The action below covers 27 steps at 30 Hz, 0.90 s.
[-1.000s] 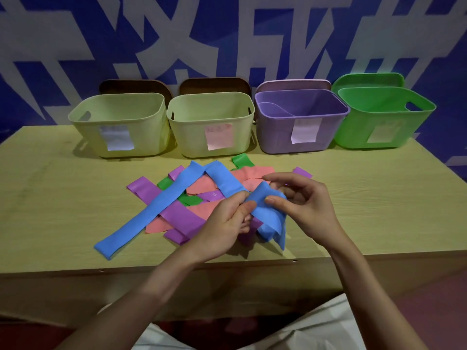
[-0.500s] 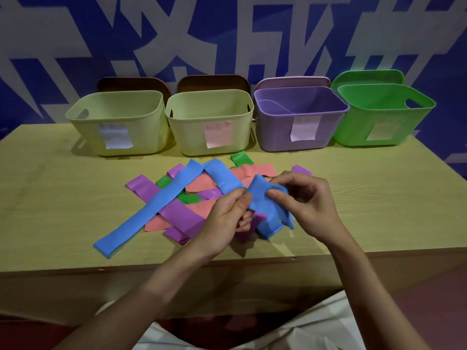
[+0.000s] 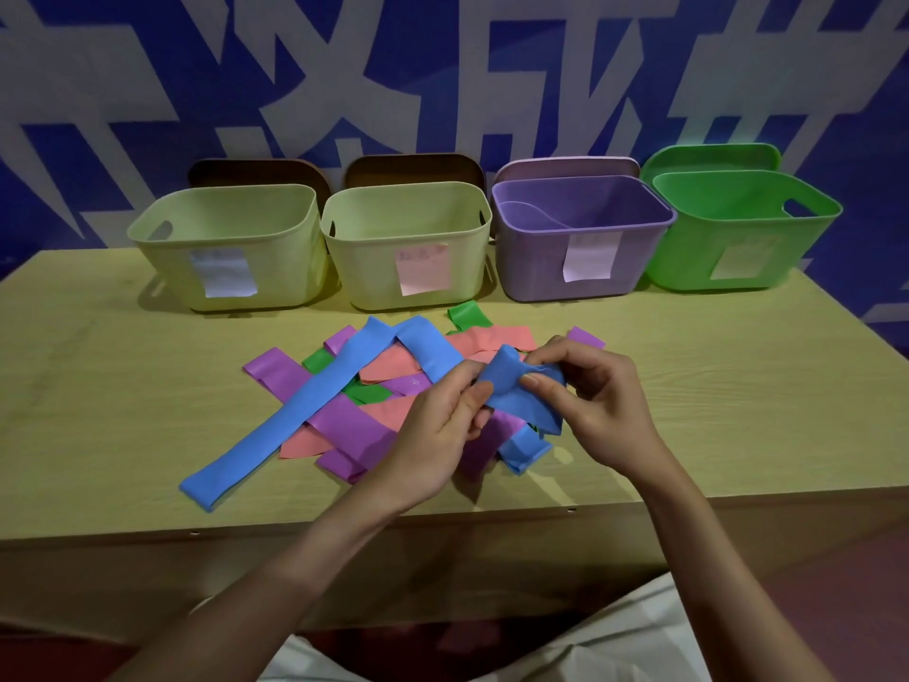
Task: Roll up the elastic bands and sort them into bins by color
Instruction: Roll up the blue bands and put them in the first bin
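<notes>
A long blue elastic band [image 3: 315, 406] lies across a heap of purple [image 3: 344, 425], pink [image 3: 492, 339] and green [image 3: 467, 315] bands on the table. Its near end [image 3: 516, 391] is lifted and bunched between my hands. My left hand [image 3: 438, 425] pinches that end from the left, and my right hand [image 3: 590, 401] pinches it from the right. A folded blue part [image 3: 524, 452] hangs below onto the table. Four bins stand behind: two pale yellow ones [image 3: 226, 248] [image 3: 408, 248], a purple one [image 3: 580, 238] and a green one [image 3: 738, 233].
The wooden table [image 3: 738, 386] has its front edge just under my wrists. Each bin carries a paper label. Lids lean against the blue and white wall behind the bins. The purple bin holds a pale shape I cannot identify.
The blue band's end has been gathered tighter and raised between my fingers. Both hands shifted slightly up and right. The rest of the heap has not moved.
</notes>
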### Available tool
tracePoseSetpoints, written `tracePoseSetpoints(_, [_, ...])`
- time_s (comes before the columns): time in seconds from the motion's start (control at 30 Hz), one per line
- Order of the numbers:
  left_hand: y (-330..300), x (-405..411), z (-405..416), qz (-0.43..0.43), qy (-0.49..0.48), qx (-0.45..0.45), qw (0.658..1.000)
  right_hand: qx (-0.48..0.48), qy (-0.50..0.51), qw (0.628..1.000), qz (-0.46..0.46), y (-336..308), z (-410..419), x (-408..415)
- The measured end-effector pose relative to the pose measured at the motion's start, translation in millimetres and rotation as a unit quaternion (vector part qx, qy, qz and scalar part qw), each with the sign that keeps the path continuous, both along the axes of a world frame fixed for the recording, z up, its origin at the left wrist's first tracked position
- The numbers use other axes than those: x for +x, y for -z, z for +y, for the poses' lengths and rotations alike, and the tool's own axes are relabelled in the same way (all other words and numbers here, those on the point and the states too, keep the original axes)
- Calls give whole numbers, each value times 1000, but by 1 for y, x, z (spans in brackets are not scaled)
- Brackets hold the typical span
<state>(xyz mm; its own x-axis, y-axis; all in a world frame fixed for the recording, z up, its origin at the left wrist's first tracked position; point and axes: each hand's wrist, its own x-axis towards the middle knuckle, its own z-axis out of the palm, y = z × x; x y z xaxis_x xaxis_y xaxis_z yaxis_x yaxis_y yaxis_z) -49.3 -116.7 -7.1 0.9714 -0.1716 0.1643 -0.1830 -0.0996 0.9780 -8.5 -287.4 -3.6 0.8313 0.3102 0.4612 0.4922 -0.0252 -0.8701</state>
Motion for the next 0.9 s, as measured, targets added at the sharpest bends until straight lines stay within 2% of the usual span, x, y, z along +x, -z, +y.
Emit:
tracePoseSetpoints(0.2, [-4,-4,-3,4,9,-36,999,18,3,1000,-2,-1,1,0])
tracePoseSetpoints(0.43, [-5,0,-3,75,64,-157,983,51,23,998,4,-5,0,-1])
tracePoseSetpoints(0.67, [-7,0,-7,102,81,-189,973,106,70,991,45,-5,-3,2])
tracePoseSetpoints(0.9, [-12,2,-10,126,108,-202,965,35,-4,999,21,-12,-8,3])
